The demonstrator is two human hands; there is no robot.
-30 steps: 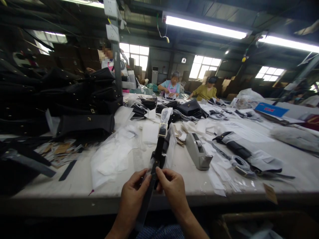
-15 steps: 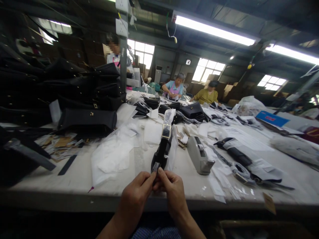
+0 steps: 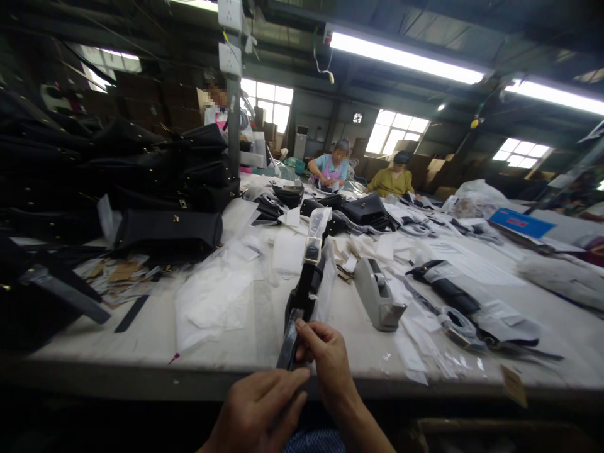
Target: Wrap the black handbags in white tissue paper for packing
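Note:
A black strap (image 3: 306, 277) with a gold-toned buckle (image 3: 313, 250) runs from the table toward me, with translucent white wrap over its far end. My right hand (image 3: 325, 355) pinches the strap from the right, thumb on top, near the table's front edge. Closer to me, my left hand (image 3: 257, 406) is closed around the strap's near end, which its fingers hide. Greyish film covers the stretch of strap between the hands. To the right of the strap stands a grey tape dispenser (image 3: 379, 296).
Black handbags (image 3: 170, 229) are piled on the left. White sheets and plastic (image 3: 214, 308) lie left of the strap. A wrapped black strap bundle (image 3: 453, 296) lies on the right, with a blue box (image 3: 519, 223) behind it. Two co-workers (image 3: 389, 179) sit across the table; another person stands back left.
My left hand has slid down toward me along the strap, away from my right hand, baring a longer film-covered stretch. My right hand stays nearly in place.

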